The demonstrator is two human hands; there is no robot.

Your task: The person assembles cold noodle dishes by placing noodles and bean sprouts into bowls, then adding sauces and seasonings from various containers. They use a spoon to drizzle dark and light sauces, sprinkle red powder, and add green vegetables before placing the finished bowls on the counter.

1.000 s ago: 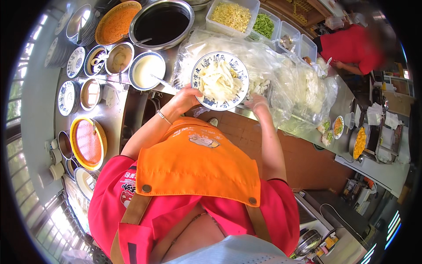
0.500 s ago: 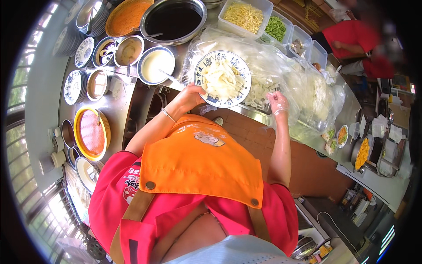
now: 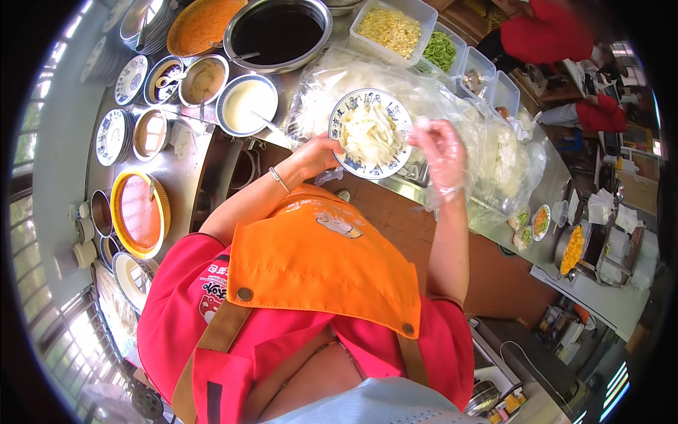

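Observation:
My left hand (image 3: 318,157) grips the left rim of a white plate with a blue pattern (image 3: 339,152). Heaped on that plate are pale, wide noodle strips (image 3: 372,133). My right hand (image 3: 443,148), in a thin clear plastic glove, is raised at the plate's right edge with its fingers pinched together. A small whitish piece of food (image 3: 422,122) shows at its fingertips; its exact kind is unclear. Below the plate's right side, a metal tray of pale pieces (image 3: 415,169) is partly hidden by the plate and my hand.
Clear plastic sheeting (image 3: 487,152) covers pale food behind the plate. A pan of dark liquid (image 3: 281,35), a bowl of white sauce (image 3: 244,99) and a yellow-rimmed basin (image 3: 164,205) stand left. Plastic tubs hold yellow shreds (image 3: 388,30) and green shreds (image 3: 441,51). People in red stand far right.
My right hand has risen from the tray of pale pieces to the plate's right edge. The plate has shifted slightly right and down in view, still in my left hand.

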